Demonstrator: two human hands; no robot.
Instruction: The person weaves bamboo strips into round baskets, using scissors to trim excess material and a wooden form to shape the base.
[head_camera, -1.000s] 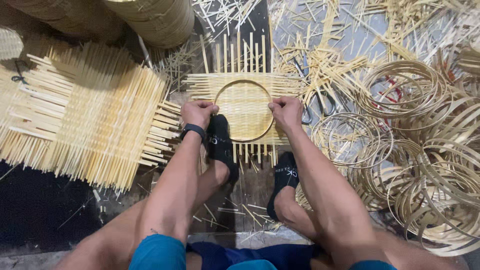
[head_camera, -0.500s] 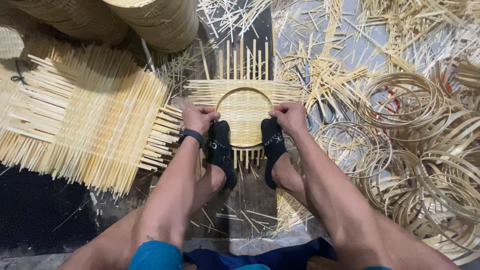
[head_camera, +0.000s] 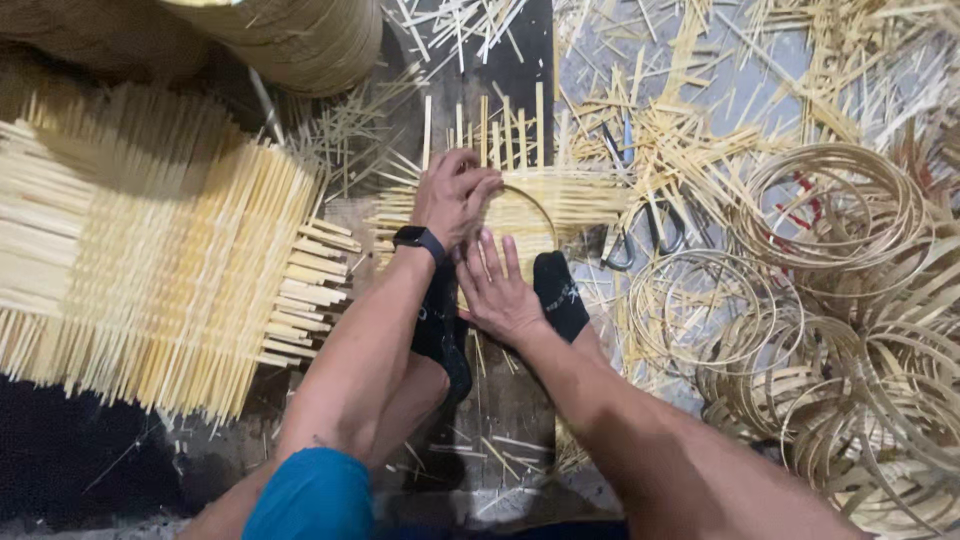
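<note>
Having left the woven bamboo mat's (head_camera: 560, 195) right side, the right hand (head_camera: 497, 290) now lies open-palmed at its near edge while the left hand (head_camera: 455, 195) stays curled, pinching strips beside the hoop (head_camera: 535, 205).

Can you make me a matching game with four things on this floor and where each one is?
Things:
1. woven mat
2. hoops
3. strip stack
4. scissors

Places:
A. far left of the floor
B. under both hands and the feet in black socks
C. piled on the right
D. between the mat and the hoops

Pairs: 1-B, 2-C, 3-A, 4-D

The left hand rests on the mat's near-left part, and the right hand lies flat on its near edge.
</note>
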